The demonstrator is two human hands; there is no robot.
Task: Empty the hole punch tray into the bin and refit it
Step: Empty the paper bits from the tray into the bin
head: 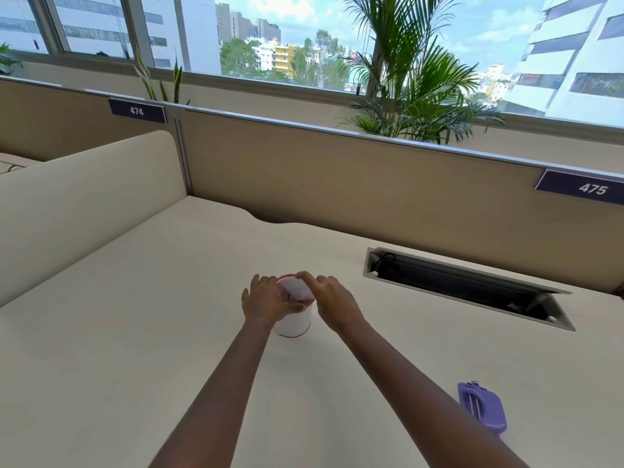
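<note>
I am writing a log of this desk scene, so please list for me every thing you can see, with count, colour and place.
bin: one, white with red mesh rim, middle of desk
tray: one, pale, translucent, held over the bin mouth
hole punch: one, purple, on desk at near right
desk: one, cream
cable hatch: one, dark, open, desk right
partition: beige, behind desk
number plates: two, dark, 474 and 475, on partition
palm plant: one, green, behind partition
left hand: one, on bin rim
right hand: one, on tray
</note>
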